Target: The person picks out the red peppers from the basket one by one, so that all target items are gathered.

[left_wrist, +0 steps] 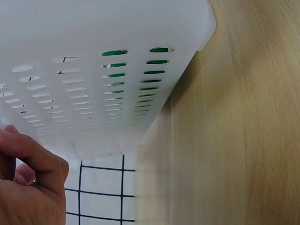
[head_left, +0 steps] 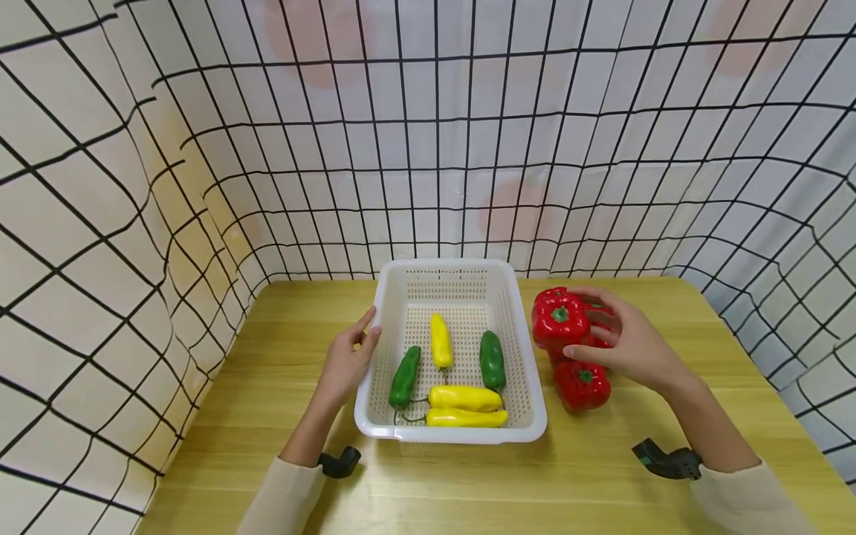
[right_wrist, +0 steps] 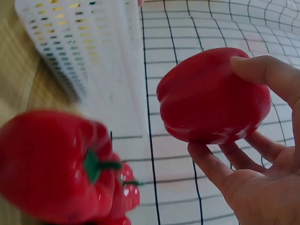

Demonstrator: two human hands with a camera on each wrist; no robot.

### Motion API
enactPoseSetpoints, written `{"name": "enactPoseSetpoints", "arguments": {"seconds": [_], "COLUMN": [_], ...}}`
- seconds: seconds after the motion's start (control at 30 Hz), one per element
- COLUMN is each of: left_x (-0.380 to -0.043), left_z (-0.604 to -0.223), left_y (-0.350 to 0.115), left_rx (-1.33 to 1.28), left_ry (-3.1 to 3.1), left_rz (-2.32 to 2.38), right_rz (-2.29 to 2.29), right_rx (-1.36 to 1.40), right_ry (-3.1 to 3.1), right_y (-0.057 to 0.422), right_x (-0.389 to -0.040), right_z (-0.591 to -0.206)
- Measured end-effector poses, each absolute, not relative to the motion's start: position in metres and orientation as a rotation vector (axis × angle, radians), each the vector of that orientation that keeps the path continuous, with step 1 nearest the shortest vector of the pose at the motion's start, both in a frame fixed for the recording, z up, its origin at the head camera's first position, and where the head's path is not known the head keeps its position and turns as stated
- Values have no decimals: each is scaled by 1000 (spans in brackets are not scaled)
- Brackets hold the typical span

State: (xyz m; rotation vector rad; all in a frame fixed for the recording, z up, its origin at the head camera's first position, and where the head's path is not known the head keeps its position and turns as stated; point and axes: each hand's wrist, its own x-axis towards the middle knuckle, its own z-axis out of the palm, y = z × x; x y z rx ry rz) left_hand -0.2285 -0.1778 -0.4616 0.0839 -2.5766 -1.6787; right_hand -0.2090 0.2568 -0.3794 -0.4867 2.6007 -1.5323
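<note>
My left hand (head_left: 348,360) grips the left rim of a white perforated plastic basket (head_left: 528,357). Curled fingers (left_wrist: 42,161) show beside the basket wall in the left wrist view. A red bell pepper (head_left: 551,331) is held by my right hand (head_left: 631,342), just right of the basket. The right wrist view shows the held pepper (right_wrist: 211,98) raised, thumb on one side and fingers on the other. Below it, more red bell peppers (head_left: 583,386) lie on the table, partly hidden by the hand. One has a green stem (right_wrist: 105,165).
Inside the basket lie three long yellow peppers (head_left: 464,399) and two green peppers (head_left: 491,360). The basket stands on a wooden table (head_left: 267,416). A white cloth with a black grid (head_left: 461,148) surrounds the table's back and sides.
</note>
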Motion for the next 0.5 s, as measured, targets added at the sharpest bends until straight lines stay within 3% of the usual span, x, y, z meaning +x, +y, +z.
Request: {"name": "enactPoseSetpoints", "arguments": {"seconds": [0.5], "left_x": [-229], "left_z": [-463], "left_y": [-178], "left_rx": [81], "left_ry": [-2565], "left_rz": [-1722], "right_rz": [-1529], "right_rx": [-574], "right_ry": [2739], "right_y": [312], "right_x": [-190], "right_z": [-395]}}
